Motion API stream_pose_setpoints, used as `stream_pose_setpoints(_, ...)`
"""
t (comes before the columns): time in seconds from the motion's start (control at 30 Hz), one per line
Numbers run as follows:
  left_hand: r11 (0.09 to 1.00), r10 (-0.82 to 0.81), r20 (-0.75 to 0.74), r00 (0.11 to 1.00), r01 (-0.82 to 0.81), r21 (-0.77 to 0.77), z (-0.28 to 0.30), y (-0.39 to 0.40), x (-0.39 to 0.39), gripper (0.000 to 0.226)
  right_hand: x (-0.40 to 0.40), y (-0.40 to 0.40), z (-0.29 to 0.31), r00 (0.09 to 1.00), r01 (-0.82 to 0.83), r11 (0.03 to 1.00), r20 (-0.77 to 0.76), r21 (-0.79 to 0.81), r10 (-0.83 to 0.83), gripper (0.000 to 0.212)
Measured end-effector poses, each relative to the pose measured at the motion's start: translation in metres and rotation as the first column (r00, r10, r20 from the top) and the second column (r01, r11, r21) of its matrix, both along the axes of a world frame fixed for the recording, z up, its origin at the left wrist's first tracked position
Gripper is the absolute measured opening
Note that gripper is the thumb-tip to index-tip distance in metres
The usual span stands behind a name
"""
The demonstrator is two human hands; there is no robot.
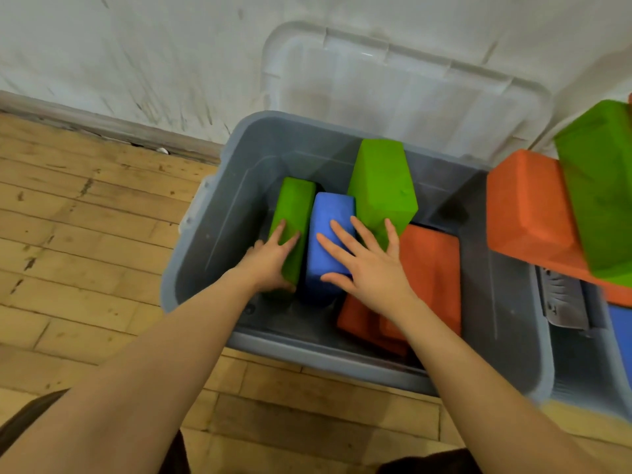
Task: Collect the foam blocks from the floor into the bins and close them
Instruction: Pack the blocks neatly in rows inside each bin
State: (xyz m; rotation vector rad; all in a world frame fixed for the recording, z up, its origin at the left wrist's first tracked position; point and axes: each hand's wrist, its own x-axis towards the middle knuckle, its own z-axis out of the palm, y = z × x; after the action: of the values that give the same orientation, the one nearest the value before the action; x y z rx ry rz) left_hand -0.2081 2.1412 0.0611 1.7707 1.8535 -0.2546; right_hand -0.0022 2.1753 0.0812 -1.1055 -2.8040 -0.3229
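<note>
Fingers (337, 241) of the right hand (362, 265) lie straight and spread across the top of the blue block (330, 234), holding nothing, seemingly pressing it down into place. The left hand (273, 260) has its fingers laid along the small green block (294, 220), with the thumb tucked at the near end; whether it grips or only steadies the block I cannot tell for sure, though the fingers look fairly straight.

Both blocks stand on edge side by side in the grey bin (191, 292), the small green one to the left of the blue, probably so more will fit. Right of the blue block a tall green block (381, 186) stands upright, leaning towards the bin's far wall. Orange blocks (431, 268) lie flat on the bin's floor, right of the blue block and partly under the right wrist.

The bin's clear lid (410, 94) stands open against the wall behind it, so closing is not yet done. Right of the bin a second bin (581, 354) holds a pile: an orange block (526, 206), a green one (602, 186) and a blue one (624, 333) at the frame edge. The bins sit on a wooden floor (85, 234).
</note>
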Motion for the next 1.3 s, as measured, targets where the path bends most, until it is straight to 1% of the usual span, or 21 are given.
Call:
stream_pose_setpoints(0.13,0.998,-0.030,0.004,1.000,0.029,0.060,0.013,-0.001,-0.004,0.085,0.002,-0.002,0.001,1.000,-0.006,1.000,-0.020,-0.002,0.006,0.060)
stream_pose_setpoints(0.23,0.978,-0.057,-0.026,0.998,0.061,0.200,0.033,-0.009,-0.007,0.064,0.003,-0.003,0.002,0.999,-0.009,1.000,-0.039,-0.019,0.008,0.060)
stream_pose_setpoints(0.3,0.928,-0.012,0.022,1.000,0.003,0.373,0.047,-0.010,-0.009,0.052,0.003,-0.004,-0.001,0.997,0.012,0.999,-0.074,-0.047,-0.016,0.061)
stream_pose_setpoints(0.4,0.784,0.057,0.119,0.991,-0.118,0.609,0.059,-0.005,-0.008,0.051,0.003,-0.003,-0.003,0.988,0.018,0.997,-0.152,-0.070,-0.028,0.062)
stream_pose_setpoints(0.43,0.749,0.083,0.141,0.986,-0.155,0.644,0.059,-0.003,-0.006,0.051,0.002,-0.002,-0.004,0.982,0.013,0.998,-0.187,-0.064,-0.025,0.060)
stream_pose_setpoints(0.5,0.727,0.164,0.211,0.964,-0.262,0.634,0.056,-0.001,0.001,0.050,0.000,-0.002,-0.004,0.963,0.016,1.000,-0.268,-0.023,-0.022,0.053)
stream_pose_setpoints(0.53,0.716,0.187,0.218,0.958,-0.285,0.637,0.054,-0.001,0.003,0.046,-0.002,-0.002,-0.004,0.955,0.025,1.000,-0.296,0.019,-0.018,0.048)
stream_pose_setpoints(0.57,0.699,0.192,0.180,0.965,-0.264,0.665,0.053,0.001,0.005,0.041,-0.003,-0.001,-0.003,0.950,0.036,0.997,-0.312,0.074,-0.011,0.044)
stream_pose_setpoints(0.6,0.689,0.180,0.113,0.977,-0.207,0.695,0.052,0.002,0.005,0.037,-0.003,0.000,-0.003,0.949,0.045,0.990,-0.316,0.133,-0.001,0.039)
stream_pose_setpoints(0.63,0.705,0.148,0.045,0.988,-0.137,0.696,0.053,0.004,0.005,0.041,-0.004,0.002,-0.001,0.951,0.050,0.981,-0.310,0.186,0.011,0.036)
stream_pose_setpoints(0.67,0.756,0.105,0.019,0.994,-0.092,0.649,0.053,0.006,0.005,0.047,-0.006,0.005,0.000,0.954,0.054,0.972,-0.299,0.228,0.018,0.033)
stream_pose_setpoints(0.7,0.805,0.080,0.017,0.997,-0.075,0.589,0.053,0.006,0.005,0.051,-0.008,0.008,0.001,0.959,0.059,0.964,-0.283,0.260,0.017,0.032)
stream_pose_setpoints(0.73,0.865,0.056,0.037,0.998,-0.068,0.498,0.051,0.006,0.002,0.054,-0.011,0.011,0.002,0.964,0.069,0.958,-0.265,0.280,0.007,0.032)
stream_pose_setpoints(0.77,0.903,0.040,0.066,0.997,-0.064,0.425,0.050,0.004,-0.002,0.062,-0.014,0.013,0.003,0.969,0.085,0.954,-0.246,0.287,-0.012,0.033)
stream_pose_setpoints(0.8,0.916,0.026,0.090,0.996,-0.060,0.397,0.050,0.002,-0.007,0.071,-0.015,0.015,0.003,0.973,0.099,0.953,-0.228,0.287,-0.033,0.035)
stream_pose_setpoints(0.87,0.930,-0.003,0.100,0.995,-0.034,0.367,0.053,-0.003,-0.017,0.081,-0.015,0.016,0.002,0.983,0.100,0.955,-0.179,0.278,-0.051,0.045)
stream_pose_setpoints(0.97,0.953,-0.115,-0.051,0.992,0.124,0.277,0.054,-0.006,-0.027,0.091,-0.008,0.017,-0.004,0.995,0.052,0.959,-0.098,0.280,-0.025,0.068)
stream_pose_setpoints(1.03,0.948,-0.130,-0.131,0.983,0.163,0.275,0.051,-0.006,-0.028,0.099,-0.010,0.018,-0.005,0.994,0.063,0.956,-0.099,0.286,-0.036,0.076)
stream_pose_setpoints(1.1,0.949,-0.117,-0.144,0.983,0.153,0.275,0.048,-0.004,-0.026,0.103,-0.017,0.018,-0.005,0.989,0.089,0.952,-0.140,0.293,-0.049,0.073)
stream_pose_setpoints(1.2,0.963,-0.070,-0.068,0.995,0.085,0.255,0.044,-0.001,-0.022,0.105,-0.028,0.019,-0.007,0.980,0.096,0.950,-0.197,0.298,-0.037,0.068)
stream_pose_setpoints(1.3,0.947,-0.039,-0.023,0.999,0.044,0.317,0.042,0.001,-0.023,0.094,-0.036,0.021,-0.009,0.971,0.093,0.946,-0.240,0.311,-0.017,0.062)
